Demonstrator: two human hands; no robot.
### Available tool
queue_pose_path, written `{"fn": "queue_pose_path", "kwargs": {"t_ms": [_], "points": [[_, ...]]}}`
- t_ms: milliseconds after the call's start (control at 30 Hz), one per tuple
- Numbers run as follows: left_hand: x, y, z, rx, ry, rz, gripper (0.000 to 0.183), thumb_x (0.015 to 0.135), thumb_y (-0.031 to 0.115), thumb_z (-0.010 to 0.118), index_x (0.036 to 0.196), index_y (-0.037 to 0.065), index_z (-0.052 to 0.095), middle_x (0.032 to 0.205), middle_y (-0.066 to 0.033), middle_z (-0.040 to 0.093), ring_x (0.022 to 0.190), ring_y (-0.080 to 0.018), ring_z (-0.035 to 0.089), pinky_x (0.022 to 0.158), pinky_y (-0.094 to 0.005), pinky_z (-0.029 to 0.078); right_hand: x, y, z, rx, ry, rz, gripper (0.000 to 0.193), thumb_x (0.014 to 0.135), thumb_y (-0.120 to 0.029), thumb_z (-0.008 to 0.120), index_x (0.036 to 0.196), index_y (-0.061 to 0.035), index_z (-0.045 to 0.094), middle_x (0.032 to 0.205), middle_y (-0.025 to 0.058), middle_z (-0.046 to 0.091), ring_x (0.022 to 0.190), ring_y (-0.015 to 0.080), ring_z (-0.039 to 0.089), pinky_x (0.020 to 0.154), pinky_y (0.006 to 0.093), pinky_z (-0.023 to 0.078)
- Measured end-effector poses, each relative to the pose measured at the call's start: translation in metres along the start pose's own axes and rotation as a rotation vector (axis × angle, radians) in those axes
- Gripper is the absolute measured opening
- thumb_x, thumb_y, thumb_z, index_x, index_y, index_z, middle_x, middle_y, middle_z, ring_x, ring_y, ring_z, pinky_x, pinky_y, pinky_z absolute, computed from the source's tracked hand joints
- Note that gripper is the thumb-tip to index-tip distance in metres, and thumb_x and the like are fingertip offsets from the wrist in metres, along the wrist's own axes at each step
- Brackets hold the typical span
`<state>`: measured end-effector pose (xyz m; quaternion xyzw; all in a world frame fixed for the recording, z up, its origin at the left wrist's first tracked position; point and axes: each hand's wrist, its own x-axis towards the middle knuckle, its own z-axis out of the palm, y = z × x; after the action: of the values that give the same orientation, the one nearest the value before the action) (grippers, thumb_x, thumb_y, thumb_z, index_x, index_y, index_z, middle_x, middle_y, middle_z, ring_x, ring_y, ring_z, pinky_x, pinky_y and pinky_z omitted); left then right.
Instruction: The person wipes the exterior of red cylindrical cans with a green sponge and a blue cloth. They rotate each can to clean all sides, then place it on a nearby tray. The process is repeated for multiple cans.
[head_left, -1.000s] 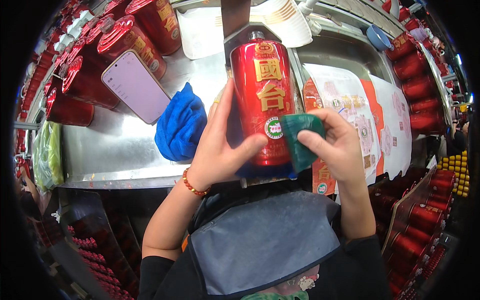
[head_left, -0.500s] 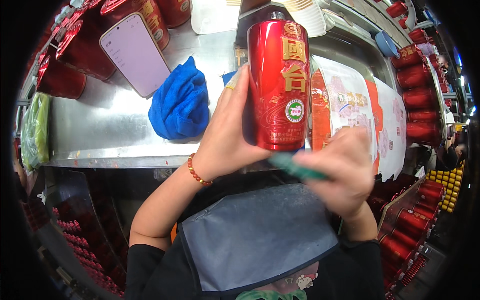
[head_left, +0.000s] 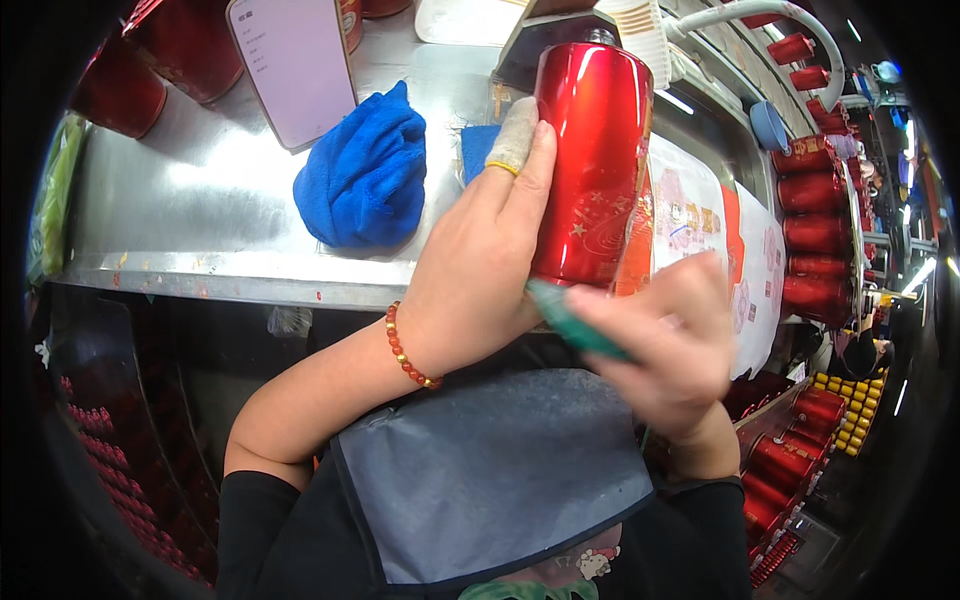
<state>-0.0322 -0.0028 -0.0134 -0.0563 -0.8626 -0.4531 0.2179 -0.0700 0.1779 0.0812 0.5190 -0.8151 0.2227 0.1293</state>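
"How far along?"
"Rubbing underway, I'd judge; remainder unclear. My left fingers (head_left: 541, 158) grip the red bottle (head_left: 592, 165) near the surface's (head_left: 190, 205) front edge, my right fingers (head_left: 625, 318) the green pad (head_left: 572, 322)."

On my feed the right hand (head_left: 680, 340) is blurred, and so is the green pad (head_left: 575, 325) it partly covers at the front edge of the bench (head_left: 190, 240). I can't see all the left hand's (head_left: 475, 250) fingers beside the red bottle (head_left: 595, 165), whose gold-marked side faces almost out of my view. Along the bench's far side, the picture's top edge crops the phone (head_left: 295, 80), its text too small to read, and the red canisters (head_left: 190, 50).
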Motion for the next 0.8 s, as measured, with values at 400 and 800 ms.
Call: {"fn": "queue_pose_path", "kwargs": {"t_ms": [400, 800], "points": [[-0.002, -0.004, -0.007, -0.129, -0.025, -0.071, 0.108, 0.071, 0.017, 0.090, 0.159, -0.001, 0.031, 0.157, -0.0285, 0.041, 0.143, -0.0421, 0.046, 0.115, -0.0420, 0.042, 0.007, 0.016, 0.000, -0.058, -0.051, -0.122, 0.046, 0.061, -0.004, 0.078, 0.107, -0.0110, 0.080, 0.078, -0.0017, 0.058, 0.070, 0.0196, 0.051, 0.063, 0.0351, 0.039], [0.000, -0.022, -0.007, -0.169, -0.064, 0.039, 0.118, 0.070, 0.025, 0.092, 0.160, -0.006, 0.021, 0.158, -0.0315, 0.035, 0.147, -0.0450, 0.038, 0.119, -0.0469, 0.034, 0.022, 0.036, -0.018, 0.132, -0.172, 0.140, 0.036, 0.064, -0.003, 0.081, 0.099, -0.0109, 0.080, 0.080, -0.0002, 0.064, 0.071, 0.0197, 0.051, 0.065, 0.0343, 0.040]]}}
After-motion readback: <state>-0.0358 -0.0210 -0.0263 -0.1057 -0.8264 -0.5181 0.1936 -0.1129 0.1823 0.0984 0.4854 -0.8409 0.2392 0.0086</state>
